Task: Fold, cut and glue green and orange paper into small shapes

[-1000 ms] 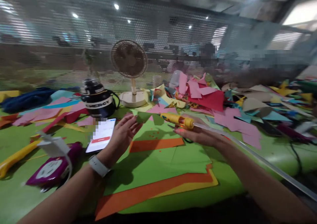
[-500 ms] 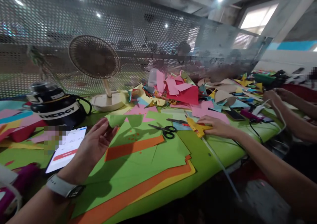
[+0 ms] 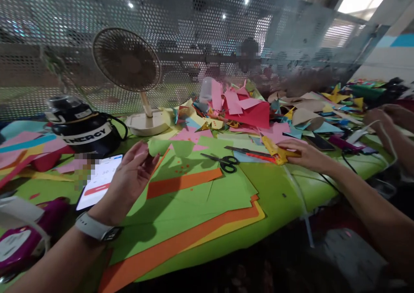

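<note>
My left hand [image 3: 137, 174], wearing a watch with a white strap, pinches a small curled piece of green paper [image 3: 158, 146] at the left side of the sheets. My right hand [image 3: 308, 155] is wrapped round a yellow glue gun [image 3: 274, 150], its nozzle pointing up and away, with a long pale glue stick [image 3: 300, 200] trailing from its back. Between my hands, black-handled scissors [image 3: 228, 163] and an orange paper strip [image 3: 186, 183] lie on stacked green sheets [image 3: 190, 215]. A red and black cutter [image 3: 250, 153] rests close to the glue gun.
A phone [image 3: 97, 185] with a lit screen and a black bottle [image 3: 86, 131] stand left, near a fan [image 3: 147, 122]. Heaped paper scraps [image 3: 246, 111] cover the back. Another person's hands [image 3: 384, 120] are at the far right. A perforated screen [image 3: 181, 47] rises behind.
The camera view has shifted, so the scene sits further right and higher. My right hand has moved slightly right with the glue gun. My left hand keeps its place by the sheets.
</note>
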Demonstrator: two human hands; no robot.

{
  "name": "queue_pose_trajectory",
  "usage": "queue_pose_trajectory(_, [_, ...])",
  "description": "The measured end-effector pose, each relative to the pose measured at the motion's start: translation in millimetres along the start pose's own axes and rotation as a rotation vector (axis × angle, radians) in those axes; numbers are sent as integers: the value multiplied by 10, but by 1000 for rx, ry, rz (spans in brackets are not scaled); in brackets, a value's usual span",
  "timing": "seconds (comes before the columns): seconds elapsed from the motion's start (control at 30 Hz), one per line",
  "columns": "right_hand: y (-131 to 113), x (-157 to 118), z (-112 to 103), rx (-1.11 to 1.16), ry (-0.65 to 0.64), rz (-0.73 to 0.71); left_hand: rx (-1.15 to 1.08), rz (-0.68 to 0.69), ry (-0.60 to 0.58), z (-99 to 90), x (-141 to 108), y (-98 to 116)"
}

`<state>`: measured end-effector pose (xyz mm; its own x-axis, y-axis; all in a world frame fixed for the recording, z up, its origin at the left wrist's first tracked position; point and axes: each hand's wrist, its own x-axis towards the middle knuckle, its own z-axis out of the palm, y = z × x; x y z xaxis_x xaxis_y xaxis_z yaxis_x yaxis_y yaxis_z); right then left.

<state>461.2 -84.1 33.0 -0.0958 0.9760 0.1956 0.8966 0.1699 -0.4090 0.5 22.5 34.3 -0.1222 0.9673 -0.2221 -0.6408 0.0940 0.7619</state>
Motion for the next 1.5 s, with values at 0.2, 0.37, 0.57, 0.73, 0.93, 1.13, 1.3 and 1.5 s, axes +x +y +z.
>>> queue_pose_trajectory(0.2, [146, -399, -124, -37, -32, 153, -5, -8, -30, -30, 44, -1])
queue_pose_trajectory(0.37, [116, -516, -64, 24, -62, 168, 12, -16, -30, -22, 40, 5])
queue_pose_trajectory(0.57, [-63, -407, 27, 95, -7, 153, 35, -35, -12, 1, 0, 28])
queue_pose_trajectory(0.73, [-251, -329, 240, 111, -13, 99, 46, -21, -10, -16, 22, 11])
queue_pose_trajectory(0.93, [-375, -68, 504, 157, -19, -8, 47, -18, -48, -50, 49, -3])
queue_pose_trajectory(1.13, [-341, -3, 447, 172, 97, -10, 46, -41, 0, -2, 4, 22])
queue_pose_trajectory(1.3, [13, -171, 294, 155, 173, 86, 58, -29, -33, -29, 19, -10])
queue_pose_trajectory(1.5, [441, 100, 170, 86, 303, 270, 85, -45, -16, 29, -26, -17])
